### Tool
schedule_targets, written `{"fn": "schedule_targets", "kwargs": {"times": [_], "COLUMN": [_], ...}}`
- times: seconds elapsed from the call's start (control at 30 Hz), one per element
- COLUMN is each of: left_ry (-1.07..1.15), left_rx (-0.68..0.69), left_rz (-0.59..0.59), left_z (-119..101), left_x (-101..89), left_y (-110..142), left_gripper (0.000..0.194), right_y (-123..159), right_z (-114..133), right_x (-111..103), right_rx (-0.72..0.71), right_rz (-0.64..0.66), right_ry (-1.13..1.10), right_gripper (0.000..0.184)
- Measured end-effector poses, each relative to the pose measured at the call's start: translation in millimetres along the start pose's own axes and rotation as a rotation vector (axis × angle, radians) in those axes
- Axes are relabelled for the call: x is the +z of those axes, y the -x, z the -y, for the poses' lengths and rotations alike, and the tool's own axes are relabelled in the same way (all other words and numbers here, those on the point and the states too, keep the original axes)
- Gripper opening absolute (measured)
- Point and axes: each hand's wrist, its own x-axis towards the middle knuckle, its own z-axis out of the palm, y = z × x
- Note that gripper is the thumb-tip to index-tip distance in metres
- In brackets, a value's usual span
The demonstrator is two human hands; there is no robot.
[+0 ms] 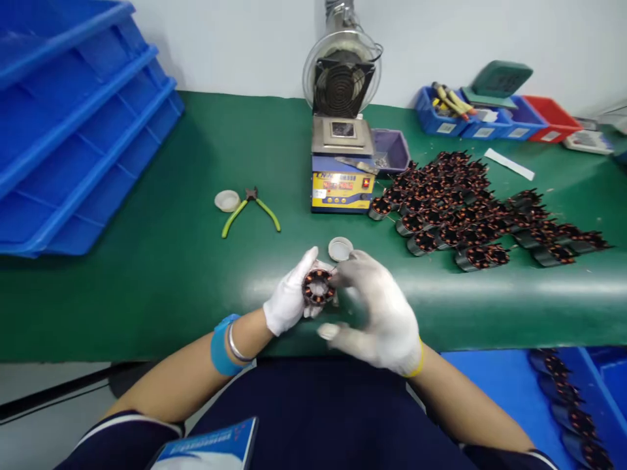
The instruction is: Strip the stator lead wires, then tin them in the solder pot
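My left hand [290, 295], in a white glove, is wrapped round a motor stator [319, 287], a dark ring with copper windings that faces up. On the other side my gloved right hand [382, 313] is spread in a wide curve, thumb well apart from the fingers. Its fingertips are at the stator's right edge and slightly blurred; whether they touch it I cannot tell. Just beyond the hands lies a small round white dish [340, 249]. Green-handled cutting pliers [251, 210] rest to the left, beside a second white dish [227, 200].
A solder pot [341, 183] with a fan [340, 88] stands behind my hands. Many stators [450, 202] crowd the bench at right. Blue trays [88, 130] are stacked at left. Blue bins [443, 121] and a red bin [551, 117] line the back. Another stator row [568, 405] sits lower right.
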Motion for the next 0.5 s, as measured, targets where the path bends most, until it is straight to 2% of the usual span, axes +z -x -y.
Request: {"fn": "schedule_targets", "kwargs": {"times": [0.07, 0.1, 0.17, 0.2, 0.27, 0.37, 0.43, 0.5], "left_ry": [-0.002, -0.013, -0.05, -0.071, -0.106, -0.099, -0.034, 0.052], "left_rx": [-0.051, -0.05, 0.022, 0.071, 0.183, 0.263, 0.199, 0.07], "left_rz": [-0.044, -0.058, -0.113, -0.148, -0.212, -0.218, -0.147, -0.066], "left_z": [-2.5, -3.9, -5.3, -5.0, -3.1, -0.5, -1.1, -3.5], "left_x": [-0.8, -2.0, -4.9, -6.0, -7.0, -4.6, -2.1, -0.5], "left_y": [1.2, 1.4, 0.8, 0.1, -0.9, 0.1, 2.1, 3.7], "left_gripper": [0.067, 0.067, 0.066, 0.064, 0.06, 0.056, 0.056, 0.056], "right_y": [0.4, 0.2, -0.8, -1.2, -0.8, 4.9, 10.7, 14.4], "right_z": [-6.9, -10.7, -14.9, -14.7, -10.8, -3.6, -2.1, -3.5], "right_x": [-0.6, -0.9, 0.0, 1.5, 4.7, 3.7, -1.6, -6.7], "right_rx": [0.152, 0.217, 0.27, 0.251, 0.126, -0.153, -0.226, -0.096], "right_rz": [-0.061, -0.06, 0.011, 0.044, 0.066, 0.094, 0.099, 0.01], "right_ry": [-0.213, -0.261, -0.223, -0.146, 0.07, 0.256, 0.142, -0.075], "right_gripper": [0.076, 0.075, 0.058, 0.043, 0.019, 0.015, 0.018, 0.016]}}
